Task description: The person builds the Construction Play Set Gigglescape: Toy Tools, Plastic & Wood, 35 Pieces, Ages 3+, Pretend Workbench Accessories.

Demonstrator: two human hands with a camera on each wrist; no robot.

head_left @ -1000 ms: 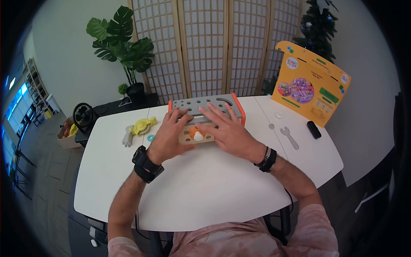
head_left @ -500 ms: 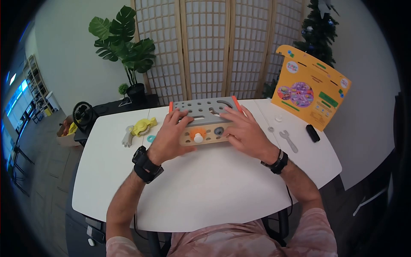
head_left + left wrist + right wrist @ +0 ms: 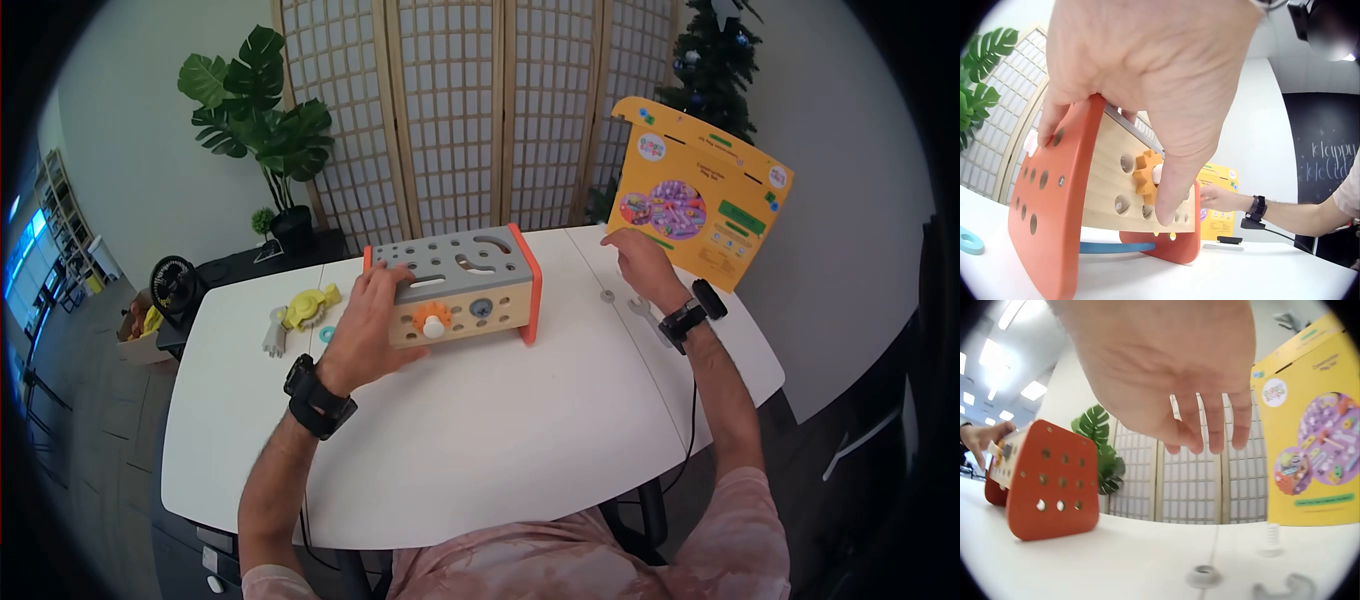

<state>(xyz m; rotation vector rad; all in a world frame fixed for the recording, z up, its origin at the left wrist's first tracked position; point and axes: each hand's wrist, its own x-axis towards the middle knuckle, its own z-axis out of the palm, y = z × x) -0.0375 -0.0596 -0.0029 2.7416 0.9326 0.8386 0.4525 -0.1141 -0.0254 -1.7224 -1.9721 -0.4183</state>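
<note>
White table (image 3: 480, 440) is carrying the box (image 3: 459, 298), gear (image 3: 432, 315) and screw (image 3: 482, 308) fitted, left grip (image 3: 365, 332) clasping it, empty right grip (image 3: 647, 268) hovering relaxed right of it, near unfitted bolt (image 3: 1272, 542) and nut (image 3: 1204, 577).

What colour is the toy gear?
The toy gear is orange, best seen in the left wrist view.

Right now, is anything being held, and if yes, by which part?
The left grip holds the toy bench by its top left end; the right grip holds nothing.
</note>
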